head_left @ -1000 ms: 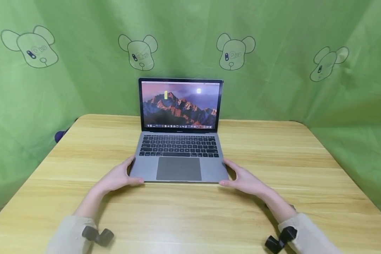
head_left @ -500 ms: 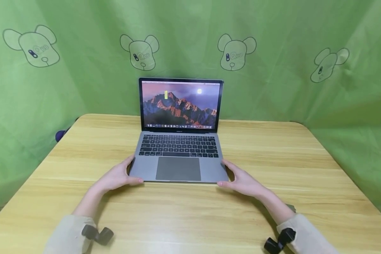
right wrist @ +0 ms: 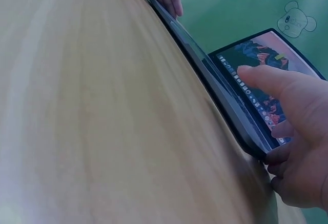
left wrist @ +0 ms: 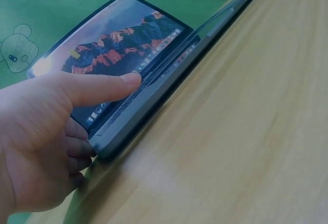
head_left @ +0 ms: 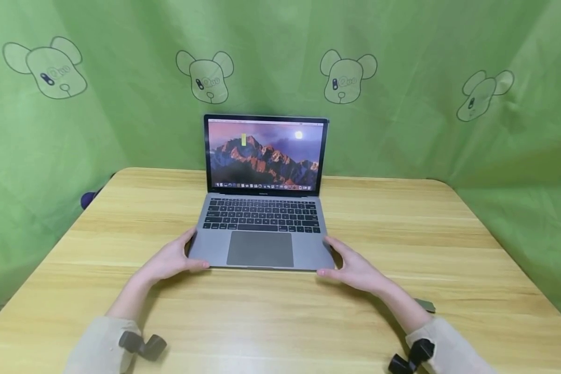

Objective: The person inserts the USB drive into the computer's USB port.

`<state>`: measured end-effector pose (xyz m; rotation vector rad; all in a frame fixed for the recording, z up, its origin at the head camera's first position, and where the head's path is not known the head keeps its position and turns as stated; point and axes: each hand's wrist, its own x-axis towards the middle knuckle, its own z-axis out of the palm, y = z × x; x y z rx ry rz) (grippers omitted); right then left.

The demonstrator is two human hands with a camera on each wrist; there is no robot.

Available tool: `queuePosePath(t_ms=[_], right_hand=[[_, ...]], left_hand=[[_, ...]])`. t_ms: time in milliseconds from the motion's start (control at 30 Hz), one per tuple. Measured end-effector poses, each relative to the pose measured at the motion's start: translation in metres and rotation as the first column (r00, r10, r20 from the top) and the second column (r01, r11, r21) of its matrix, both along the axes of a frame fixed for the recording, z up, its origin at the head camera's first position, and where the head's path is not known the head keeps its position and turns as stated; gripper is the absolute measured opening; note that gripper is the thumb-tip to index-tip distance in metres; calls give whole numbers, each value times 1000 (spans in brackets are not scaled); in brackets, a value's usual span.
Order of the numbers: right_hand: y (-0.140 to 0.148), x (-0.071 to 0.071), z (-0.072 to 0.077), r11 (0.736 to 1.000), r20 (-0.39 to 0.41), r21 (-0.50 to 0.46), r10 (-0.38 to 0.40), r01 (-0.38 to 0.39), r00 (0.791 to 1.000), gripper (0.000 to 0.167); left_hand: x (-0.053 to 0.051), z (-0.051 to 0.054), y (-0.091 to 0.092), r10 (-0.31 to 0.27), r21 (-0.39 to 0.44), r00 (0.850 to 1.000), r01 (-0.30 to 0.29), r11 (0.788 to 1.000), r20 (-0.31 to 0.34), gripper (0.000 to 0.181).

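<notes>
An open laptop (head_left: 262,249) stands on the wooden table, its lit screen showing a mountain picture and a small yellow patch. My left hand (head_left: 170,261) holds its front left corner, thumb along the front edge and fingers at the side. In the left wrist view, that left hand (left wrist: 46,131) has curled fingers against the laptop's side edge. My right hand (head_left: 355,265) grips the front right corner in the same way. The right wrist view shows this right hand (right wrist: 302,131) with bent fingers at the corner and the thumb above the front edge. The undersides of the fingertips are partly hidden.
A small flat grey-green object (head_left: 425,305) lies on the table (head_left: 271,322), partly covered by the right forearm. Behind the table hangs a green curtain (head_left: 402,140) with printed bear heads. Something purple (head_left: 88,199) shows beyond the table's left edge.
The laptop has shifted slightly to the left, its front edge most, with both hands still at its corners. More of the grey-green object shows beside the right forearm.
</notes>
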<state>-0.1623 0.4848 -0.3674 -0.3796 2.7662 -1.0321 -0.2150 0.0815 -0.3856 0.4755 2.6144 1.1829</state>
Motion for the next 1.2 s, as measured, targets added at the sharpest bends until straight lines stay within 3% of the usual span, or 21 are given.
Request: queuePosePath(t_ms=[767,1200], right_hand=[[12,-3,-5,1000,-23,-8,-2,2,1000,84],[38,-3,12,1000,-6,-18,-20,20,1000,78]], left_hand=[[-4,-3,-1,-5,-25,1000,4,1000,-15,106],[-5,3,2,-6,-93,1000,4,996,-17,105]])
